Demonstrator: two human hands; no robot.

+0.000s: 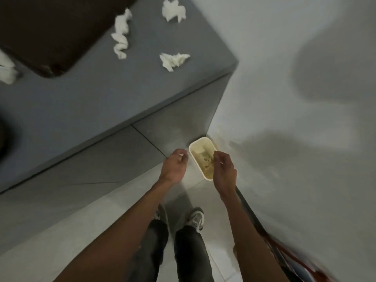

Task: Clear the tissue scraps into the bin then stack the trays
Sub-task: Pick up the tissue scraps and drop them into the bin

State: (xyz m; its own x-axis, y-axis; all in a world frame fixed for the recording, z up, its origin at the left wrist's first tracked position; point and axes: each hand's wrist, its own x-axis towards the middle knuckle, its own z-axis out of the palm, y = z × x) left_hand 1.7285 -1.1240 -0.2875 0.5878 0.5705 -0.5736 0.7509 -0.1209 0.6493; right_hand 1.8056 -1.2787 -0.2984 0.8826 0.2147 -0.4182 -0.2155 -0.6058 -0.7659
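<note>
I am holding both hands low over the bin (200, 146), left hand (174, 166) just beside its rim, right hand (223, 169) above it, both loosely curled and seemingly empty. The remaining tissue scraps (121, 35) are lying up on the grey counter (85, 94), well ahead and leftward, so my left hand is nearer them.

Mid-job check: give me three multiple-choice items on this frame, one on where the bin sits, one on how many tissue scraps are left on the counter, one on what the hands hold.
1. Where is the bin?
A. on the counter
B. on the floor at the counter's corner
C. on the dark tray

2. How many tissue scraps show on the counter?
A. one
B. four
C. nine

3. What do the hands hold?
A. a tray
B. the bin
C. nothing visible

Answers: 1 B, it stands on the floor against the wall; 2 B, three whole scraps plus one at the left edge; 3 C, left hand and right hand hover by the bin with no visible load.
</note>
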